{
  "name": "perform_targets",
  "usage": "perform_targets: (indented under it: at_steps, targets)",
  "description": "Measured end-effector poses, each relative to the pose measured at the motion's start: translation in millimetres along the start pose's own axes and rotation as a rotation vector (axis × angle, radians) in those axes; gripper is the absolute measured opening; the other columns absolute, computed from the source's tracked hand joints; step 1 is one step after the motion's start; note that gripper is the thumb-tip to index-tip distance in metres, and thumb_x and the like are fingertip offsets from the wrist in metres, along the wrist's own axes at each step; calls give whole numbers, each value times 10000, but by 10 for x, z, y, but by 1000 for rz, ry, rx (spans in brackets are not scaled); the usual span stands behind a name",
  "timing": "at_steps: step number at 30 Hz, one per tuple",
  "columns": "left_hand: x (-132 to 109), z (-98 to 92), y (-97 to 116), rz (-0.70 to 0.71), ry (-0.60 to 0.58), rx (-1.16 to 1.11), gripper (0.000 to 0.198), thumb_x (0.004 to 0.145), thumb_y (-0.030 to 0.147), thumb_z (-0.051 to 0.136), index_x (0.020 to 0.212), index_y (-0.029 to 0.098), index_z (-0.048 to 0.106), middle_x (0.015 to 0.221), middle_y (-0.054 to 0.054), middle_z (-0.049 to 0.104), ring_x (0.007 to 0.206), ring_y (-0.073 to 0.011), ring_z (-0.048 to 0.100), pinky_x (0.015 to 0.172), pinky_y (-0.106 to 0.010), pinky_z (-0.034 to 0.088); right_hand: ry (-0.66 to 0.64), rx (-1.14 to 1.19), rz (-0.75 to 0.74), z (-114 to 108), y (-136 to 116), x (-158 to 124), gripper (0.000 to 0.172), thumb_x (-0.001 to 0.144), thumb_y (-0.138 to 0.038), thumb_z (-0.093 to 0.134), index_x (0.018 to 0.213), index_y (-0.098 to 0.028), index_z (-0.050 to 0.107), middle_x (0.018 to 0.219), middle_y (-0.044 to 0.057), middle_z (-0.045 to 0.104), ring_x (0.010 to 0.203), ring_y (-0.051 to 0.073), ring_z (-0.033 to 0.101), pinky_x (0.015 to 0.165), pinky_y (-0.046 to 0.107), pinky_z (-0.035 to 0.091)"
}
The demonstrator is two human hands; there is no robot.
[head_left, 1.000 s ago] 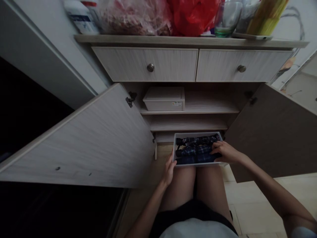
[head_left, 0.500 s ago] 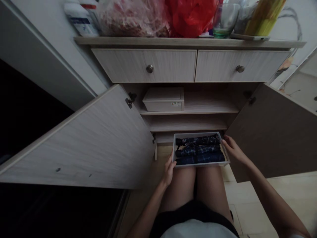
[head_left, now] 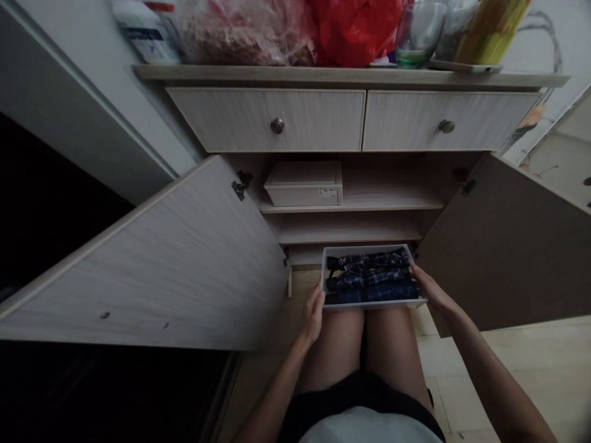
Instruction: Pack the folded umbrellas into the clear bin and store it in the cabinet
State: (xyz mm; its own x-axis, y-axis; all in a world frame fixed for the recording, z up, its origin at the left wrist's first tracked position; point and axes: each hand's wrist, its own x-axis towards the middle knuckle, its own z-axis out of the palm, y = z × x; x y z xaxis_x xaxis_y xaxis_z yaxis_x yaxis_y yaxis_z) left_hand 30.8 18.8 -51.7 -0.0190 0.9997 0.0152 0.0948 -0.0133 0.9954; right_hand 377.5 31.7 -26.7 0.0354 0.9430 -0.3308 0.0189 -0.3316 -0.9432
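Observation:
A white tray (head_left: 369,250) rests on my knees in front of an open cabinet. Inside it lie three folded dark plaid umbrellas (head_left: 369,277), side by side. My left hand (head_left: 313,315) grips the tray's left edge, fingers curled round it. My right hand (head_left: 428,288) holds the tray's right edge, fingers against its side.
The cabinet's two doors (head_left: 152,264) stand wide open on either side of me. A white lidded box (head_left: 305,183) sits on the upper shelf (head_left: 392,203); a lower shelf lies beneath. Two drawers with round knobs (head_left: 277,125) are above. Bags, a bottle and a glass jar (head_left: 418,31) crowd the top.
My right hand left the umbrellas inside the tray and moved out to the tray's right edge. The left hand stayed on the left edge.

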Motion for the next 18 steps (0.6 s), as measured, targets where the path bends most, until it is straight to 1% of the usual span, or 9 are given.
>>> perform_targets:
  at_steps: [3,6,8,10,13,15,16,17,18]
  targets:
    - [5,-12,5,-7,6,13,712,886,643,483,1418,181,586,1539,-97,488,1488,-285,358,1267,-460,209,16,40,66,38,-36,-41,773,745,-855,573,1215,-245,646,1178,91,726,1015,296,695,826,401,572]
    - [17,-11,16,-32,7,1,729,869,659,500,1412,182,591,1535,-104,492,1487,-291,358,1269,-459,204,17,42,70,64,-49,-57,787,731,-870,562,1193,-238,647,1154,98,734,987,292,701,824,405,573]
    - [16,10,24,-46,17,-15,735,855,668,507,1404,187,598,1532,-104,497,1488,-297,355,1271,-468,193,15,24,68,72,-43,-56,808,733,-886,533,1197,-234,649,1135,105,740,964,296,707,810,413,576]
    - [-2,38,25,-52,28,-27,741,838,675,517,1395,194,605,1528,-105,506,1488,-312,353,1272,-490,182,14,5,55,75,-31,-52,824,746,-888,507,1245,-244,634,1143,101,739,954,298,711,798,419,579]
    - [-31,32,31,-52,34,-20,683,813,686,545,1335,261,658,1502,-82,541,1480,-331,366,1270,-497,206,15,-24,-7,70,-8,-40,805,780,-856,507,1321,-268,597,1202,79,724,1008,294,702,824,426,576]
    - [21,-51,84,-45,17,-2,604,799,719,542,1220,325,722,1426,-72,612,1435,-350,435,1246,-511,277,15,-44,-30,59,11,-27,787,782,-839,528,1327,-275,601,1211,71,721,1032,297,696,840,434,574]
    - [94,-122,142,-32,20,11,580,797,743,520,1146,340,748,1363,-82,656,1393,-366,486,1219,-536,320,15,-53,-30,53,22,-19,779,778,-835,537,1318,-278,611,1200,69,725,1032,301,695,841,438,573]
    - [206,-210,228,-14,38,26,576,800,764,494,1085,339,759,1287,-100,697,1337,-384,539,1182,-568,363,12,-58,-28,47,33,-12,770,775,-833,542,1307,-283,621,1185,67,730,1028,303,696,841,439,572]
    - [361,-310,341,12,85,45,593,813,776,453,1036,321,761,1211,-122,725,1273,-398,587,1138,-601,402,8,-60,-27,42,43,-5,761,774,-832,543,1298,-287,628,1170,64,735,1024,303,697,840,438,571]
